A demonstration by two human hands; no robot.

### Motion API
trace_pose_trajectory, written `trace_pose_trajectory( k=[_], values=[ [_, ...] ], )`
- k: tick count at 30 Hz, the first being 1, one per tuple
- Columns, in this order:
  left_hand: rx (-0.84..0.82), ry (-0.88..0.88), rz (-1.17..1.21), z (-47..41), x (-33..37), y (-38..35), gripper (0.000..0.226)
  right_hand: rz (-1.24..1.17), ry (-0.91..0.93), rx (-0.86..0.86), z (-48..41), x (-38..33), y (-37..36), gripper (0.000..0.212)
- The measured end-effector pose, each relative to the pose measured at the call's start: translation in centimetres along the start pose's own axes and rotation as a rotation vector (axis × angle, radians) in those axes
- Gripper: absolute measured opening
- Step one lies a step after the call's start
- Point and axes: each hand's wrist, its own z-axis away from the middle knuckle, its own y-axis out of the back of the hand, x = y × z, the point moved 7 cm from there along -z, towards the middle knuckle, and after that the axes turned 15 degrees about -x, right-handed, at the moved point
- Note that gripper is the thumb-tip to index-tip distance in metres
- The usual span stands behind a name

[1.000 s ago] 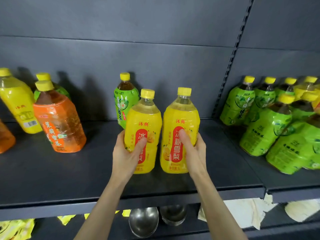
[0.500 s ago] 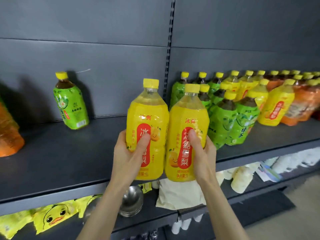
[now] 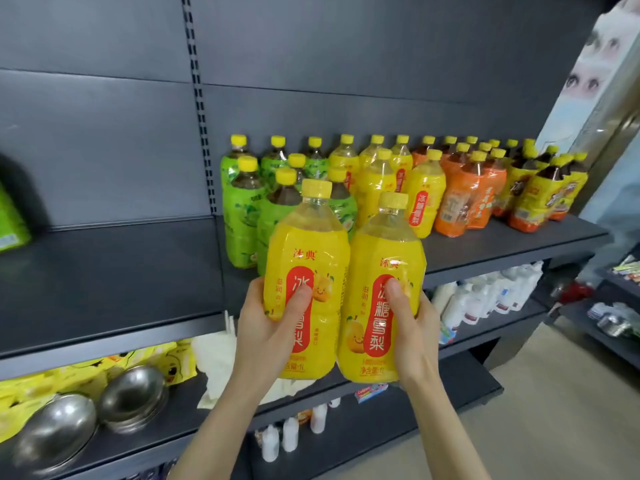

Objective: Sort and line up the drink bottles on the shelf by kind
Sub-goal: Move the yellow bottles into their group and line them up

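**Grey shelf (image 3: 502, 244), drinks grouped by colour**

Grey shelving fills the view. In front of the shelf's front edge, off its surface, the left yellow bottle (image 3: 306, 258) and the right yellow bottle (image 3: 384, 271) are held roughly upright, side by side and touching, red labels toward the camera. The left hand (image 3: 273, 323) grips the left one with its thumb across the label. The right hand (image 3: 412, 327) grips the right one the same way. Behind them on the shelf stand green bottles (image 3: 242, 220), then matching yellow bottles (image 3: 374, 181), then orange bottles (image 3: 460, 199) further right. On the lower shelf (image 3: 173, 420), steel bowls (image 3: 133, 396) sit beside yellow packets (image 3: 86, 372).
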Motion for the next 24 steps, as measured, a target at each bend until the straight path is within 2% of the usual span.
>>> trace_pose_trajectory(
  k=[5, 8, 13, 18, 24],
  values=[
    [-0.043, -0.013, -0.007, -3.8, -0.5, -5.6, 0.057, 0.016, 0.023, 0.03, -2.9, -0.7, 5.7, 0.063],
    [-0.066, -0.021, 0.001, -6.8, -1.8, -9.0, 0.047, 0.027, 0.032, 0.054, -5.6, -0.6, 9.2, 0.064],
    [-0.064, 0.002, 0.025, -12.9, -5.1, -14.3, 0.065, 0.085, -0.004, 0.107, -11.3, 1.1, 14.9, 0.071],
    [-0.055, 0.022, 0.013, -18.4, -7.6, -18.4, 0.06, 0.119, -0.024, 0.12, -16.7, 2.2, 19.5, 0.072],
    [0.035, 0.028, -0.033, -22.5, -9.5, -20.4, 0.08, 0.091, -0.031, 0.052, -22.4, 3.6, 21.4, 0.071]
  ],
)
